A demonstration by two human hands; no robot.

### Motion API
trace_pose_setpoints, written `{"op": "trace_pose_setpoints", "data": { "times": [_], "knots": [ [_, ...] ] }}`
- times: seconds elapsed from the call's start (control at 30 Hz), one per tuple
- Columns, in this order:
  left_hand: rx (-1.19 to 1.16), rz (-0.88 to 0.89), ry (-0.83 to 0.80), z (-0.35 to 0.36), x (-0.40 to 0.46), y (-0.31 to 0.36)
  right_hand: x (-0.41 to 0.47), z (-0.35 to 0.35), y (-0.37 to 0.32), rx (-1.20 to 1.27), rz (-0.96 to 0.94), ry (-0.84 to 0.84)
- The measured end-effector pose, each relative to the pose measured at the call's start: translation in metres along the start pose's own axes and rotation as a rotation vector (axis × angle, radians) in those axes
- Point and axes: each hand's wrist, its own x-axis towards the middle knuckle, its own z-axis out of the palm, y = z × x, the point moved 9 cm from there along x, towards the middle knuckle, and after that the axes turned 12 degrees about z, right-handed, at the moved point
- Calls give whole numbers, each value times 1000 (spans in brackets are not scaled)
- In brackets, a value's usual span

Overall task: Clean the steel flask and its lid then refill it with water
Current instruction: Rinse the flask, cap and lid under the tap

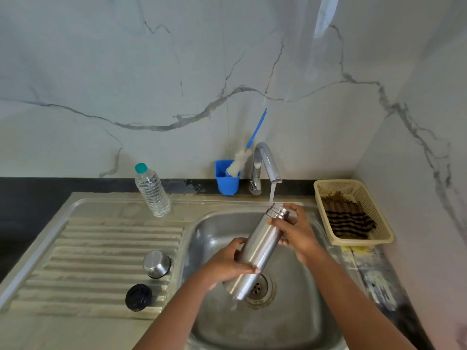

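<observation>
The steel flask (260,251) is held over the sink (290,324), tilted, with its open threaded mouth up and to the right, just under the tap (266,160). A thin stream of water (272,195) falls from the tap to the mouth of the flask. The bottom of the flask is above the drain (260,290).

The left hand (231,261) grips the lower half of the flask, with the fingers curled around it and the thumb lying across the front. The right hand (297,231) holds the upper part, near the neck, with the fingers curled behind the flask and the thumb on the side that faces the camera.

On the ribbed draining board (101,248), left of the sink, stands a steel cap (156,263). Near it, closer to the camera, lies a black lid (138,297). A plastic water bottle (151,190) with a teal cap stands at the back of the board.

Behind the sink, on the dark table (38,190), there is a blue cup (227,181) with a bottle brush (242,159) leaning in it, just beside the tap. On the right, a beige basket (384,231) contains a striped cloth (348,221).
</observation>
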Motion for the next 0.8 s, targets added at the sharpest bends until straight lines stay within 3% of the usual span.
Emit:
{"op": "trace_pose_setpoints", "data": {
  "times": [0.13, 0.33, 0.43, 0.57, 0.8],
  "knots": [
    [48, -110, -164, -12, -20, 4, 5, -3, 58, 117, 289, 35],
    [-208, -85, -137, -25, -40, 25, -9, 2, 124, 329, 619, 10],
    [-307, -14, -113, -20, -48, 40, -13, 3, 132, 438, 625, -7],
    [-163, 102, -24, -14, -55, 69, -17, 0, 128, 512, 573, 9],
    [221, 466, 392, -38, -64, 139, -28, 10, 91, 607, 489, -83]
  ]
}}
